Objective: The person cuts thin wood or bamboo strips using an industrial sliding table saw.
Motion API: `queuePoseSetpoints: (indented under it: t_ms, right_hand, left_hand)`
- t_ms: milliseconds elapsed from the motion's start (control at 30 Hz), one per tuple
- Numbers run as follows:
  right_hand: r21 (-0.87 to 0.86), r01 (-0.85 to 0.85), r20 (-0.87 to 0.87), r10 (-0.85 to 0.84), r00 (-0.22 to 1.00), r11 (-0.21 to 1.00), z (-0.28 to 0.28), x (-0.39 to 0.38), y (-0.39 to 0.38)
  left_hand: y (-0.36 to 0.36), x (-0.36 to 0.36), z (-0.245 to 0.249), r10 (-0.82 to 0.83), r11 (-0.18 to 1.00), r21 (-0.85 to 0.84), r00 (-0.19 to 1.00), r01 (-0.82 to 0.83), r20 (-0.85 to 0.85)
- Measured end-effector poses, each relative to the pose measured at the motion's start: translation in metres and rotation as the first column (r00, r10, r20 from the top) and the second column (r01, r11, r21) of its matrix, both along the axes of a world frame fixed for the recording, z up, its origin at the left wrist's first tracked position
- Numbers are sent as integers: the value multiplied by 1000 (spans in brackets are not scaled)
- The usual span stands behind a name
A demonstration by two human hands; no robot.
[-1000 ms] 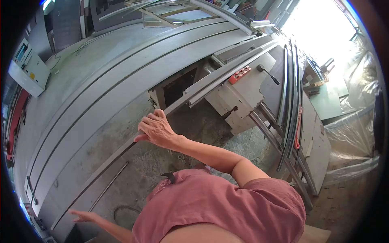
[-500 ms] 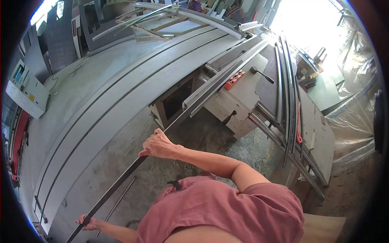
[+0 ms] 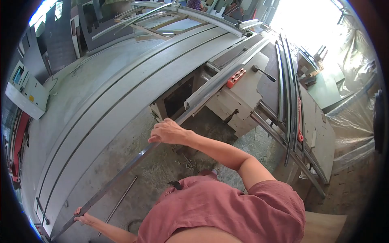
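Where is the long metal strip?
In the head view, the strip slants lower left to centre over the floor, left hand at its low end, right hand midway.

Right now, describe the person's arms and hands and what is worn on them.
Both hands are bare: the right hand and left hand wear no gloves. The right arm carries a short, loose dusty-pink sleeve ending above the elbow; no watch or band shows at that wrist. The left sleeve is hidden behind the shirt.
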State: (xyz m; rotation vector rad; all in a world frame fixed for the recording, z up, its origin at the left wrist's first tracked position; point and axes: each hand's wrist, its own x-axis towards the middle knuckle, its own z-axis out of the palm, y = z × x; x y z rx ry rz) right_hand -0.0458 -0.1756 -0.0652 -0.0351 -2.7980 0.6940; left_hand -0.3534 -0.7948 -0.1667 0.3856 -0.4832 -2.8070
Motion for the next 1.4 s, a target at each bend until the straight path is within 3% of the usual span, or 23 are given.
queuePoseSetpoints:
  t_ms: [33,133,267,367,467,733,900,1000,1067,1200,1267,1300,1400]
  right_hand:
    - [83,31,-40,-28,999,996,0,4,7]
    - [133,94,-57,-87,995,987,-2,18,29]
    - [216,226,-143,-198,970,950,1,43,76]
    - [167,221,-27,-220,975,961,8,60,112]
    - [160,81,-41,-76,996,984,11,62,124]
    - [160,41,11,-43,999,986,9,79,131]
    - [118,73,-158,-53,986,990,2,88,134]
    - [50,76,-145,-68,987,996,7,88,141]
    - [40,74,-135,-68,989,996,5,88,149]
    - [-69,104,-81,-110,991,992,12,93,165]
    - [-69,138,2,-138,990,988,19,94,174]
    - [-70,161,89,-154,984,985,22,95,180]
    - [-15,184,87,-182,979,983,11,96,203]
  left_hand:
    - [5,0,2,-2,1000,-7,1000,2,25]
    - [19,-2,10,41,998,-52,999,-39,35]
    - [15,-12,14,-18,998,-64,1000,18,-7]
    - [11,-14,21,-35,998,-53,998,33,-51]
    - [9,-11,26,-69,986,-156,996,58,-64]
    - [-11,-8,61,-184,970,-177,978,165,-97]
    - [-7,-9,66,-204,958,-227,974,177,-101]
    - [3,-21,61,-183,976,-141,974,164,-134]
    - [25,-26,64,-68,980,-185,996,77,55]
    - [47,-40,38,-98,979,-175,993,107,59]
    - [54,-44,20,-138,981,-143,989,130,-49]
    - [61,-46,16,-146,981,-140,988,138,-49]
    - [94,-40,9,-92,990,-105,996,90,-9]
